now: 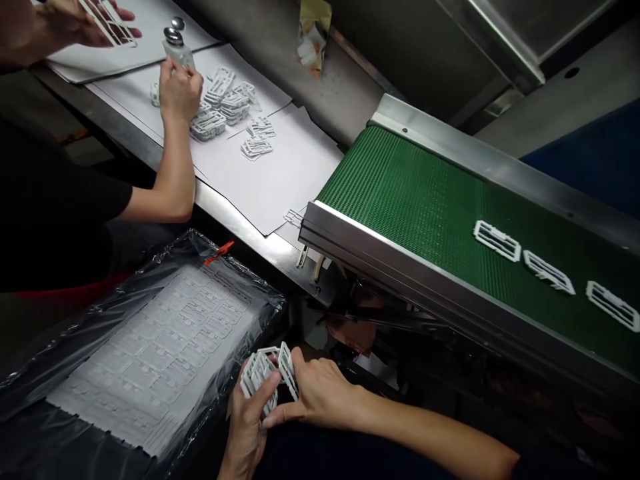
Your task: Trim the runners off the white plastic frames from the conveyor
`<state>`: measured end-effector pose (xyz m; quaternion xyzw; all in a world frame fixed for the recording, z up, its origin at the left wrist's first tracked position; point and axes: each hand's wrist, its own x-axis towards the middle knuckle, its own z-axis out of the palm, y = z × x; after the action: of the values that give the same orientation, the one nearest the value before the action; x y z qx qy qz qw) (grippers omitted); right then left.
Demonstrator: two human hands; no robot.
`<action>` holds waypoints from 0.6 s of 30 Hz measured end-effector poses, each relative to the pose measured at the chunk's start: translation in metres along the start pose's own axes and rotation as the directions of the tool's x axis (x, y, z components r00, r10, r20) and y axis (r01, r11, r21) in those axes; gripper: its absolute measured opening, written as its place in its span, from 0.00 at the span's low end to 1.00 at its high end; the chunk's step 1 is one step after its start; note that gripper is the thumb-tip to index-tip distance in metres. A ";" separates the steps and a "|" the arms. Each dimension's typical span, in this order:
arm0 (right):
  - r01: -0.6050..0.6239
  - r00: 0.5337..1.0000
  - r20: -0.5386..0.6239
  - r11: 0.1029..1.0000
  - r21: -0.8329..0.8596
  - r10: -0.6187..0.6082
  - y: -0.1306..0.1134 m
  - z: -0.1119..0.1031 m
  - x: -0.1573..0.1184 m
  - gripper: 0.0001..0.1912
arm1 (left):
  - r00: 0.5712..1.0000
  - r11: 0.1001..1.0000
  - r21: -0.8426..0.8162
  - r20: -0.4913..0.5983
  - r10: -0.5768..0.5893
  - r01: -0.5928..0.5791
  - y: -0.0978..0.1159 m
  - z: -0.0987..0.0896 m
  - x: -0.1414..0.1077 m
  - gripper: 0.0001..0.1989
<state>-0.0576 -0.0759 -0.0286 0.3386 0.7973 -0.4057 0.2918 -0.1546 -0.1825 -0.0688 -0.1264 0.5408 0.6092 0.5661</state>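
At the bottom centre, my left hand (246,420) is wrapped round a stack of white plastic frames (259,379). Just to its right, my right hand (320,393) pinches a single white frame (287,370), which stands tilted beside the stack. The two hands are close together, their thumbs nearly meeting. To the left lies a plastic-lined black tray (280,303) with a sheet of flat whitish frames (165,347) laid out in rows.
A green conveyor belt (400,180) on the right carries white frames (547,270). On the paper-covered table (220,173) are piles of frames (220,107). Another person's hand (177,93) holds a metal-topped bottle (175,47). An orange clip (219,253) sits at the tray's edge.
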 end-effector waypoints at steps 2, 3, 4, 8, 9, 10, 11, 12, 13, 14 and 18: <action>-0.013 1.000 -0.019 1.000 -0.007 0.013 -0.007 0.000 0.004 0.46 | 0.999 0.999 0.035 0.039 0.024 -0.025 0.005 0.001 0.006 0.26; -0.013 1.000 -0.023 1.000 -0.009 0.013 -0.011 -0.001 0.006 0.45 | 0.998 0.999 0.038 0.054 0.019 -0.021 0.007 0.001 0.010 0.28; -0.005 1.000 -0.020 1.000 -0.008 0.005 -0.014 -0.002 0.008 0.45 | 0.998 0.999 0.034 0.062 -0.005 0.003 0.009 0.000 0.013 0.29; 0.067 0.996 0.044 0.993 0.092 -0.072 -0.024 -0.007 0.013 0.45 | 0.982 0.979 -0.096 0.061 -0.176 0.181 0.007 -0.012 0.024 0.32; 0.070 0.996 0.044 0.989 0.131 -0.077 -0.025 -0.007 0.014 0.44 | 0.978 0.967 -0.145 0.058 -0.203 0.209 0.006 -0.015 0.026 0.33; 0.056 0.998 0.031 0.985 0.165 -0.062 -0.026 -0.007 0.015 0.43 | 0.977 0.958 -0.191 0.048 -0.210 0.215 0.005 -0.017 0.027 0.34; 0.024 1.000 0.010 0.982 0.186 -0.027 -0.026 -0.007 0.017 0.41 | 0.980 0.952 -0.232 0.030 -0.196 0.198 0.005 -0.018 0.027 0.33; -0.013 1.000 -0.012 0.981 0.194 0.015 -0.026 -0.006 0.018 0.39 | 0.984 0.950 -0.257 0.007 -0.180 0.176 0.005 -0.018 0.027 0.33; -0.048 0.998 -0.028 0.981 0.187 0.054 -0.025 -0.005 0.021 0.38 | 0.987 0.952 -0.265 -0.017 -0.162 0.152 0.007 -0.016 0.027 0.31; -0.075 0.996 -0.031 0.983 0.165 0.082 -0.025 -0.004 0.023 0.39 | 0.990 0.958 -0.259 -0.030 -0.138 0.126 0.008 -0.015 0.026 0.30; -0.052 0.999 0.011 0.999 0.017 0.051 -0.025 0.004 0.032 0.45 | 0.997 0.987 -0.140 0.031 -0.077 0.081 0.016 -0.009 0.025 0.26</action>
<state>-0.0955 -0.0804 -0.0428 0.3594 0.7832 -0.4066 0.3034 -0.1798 -0.1718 -0.0833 -0.1800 0.4837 0.6246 0.5861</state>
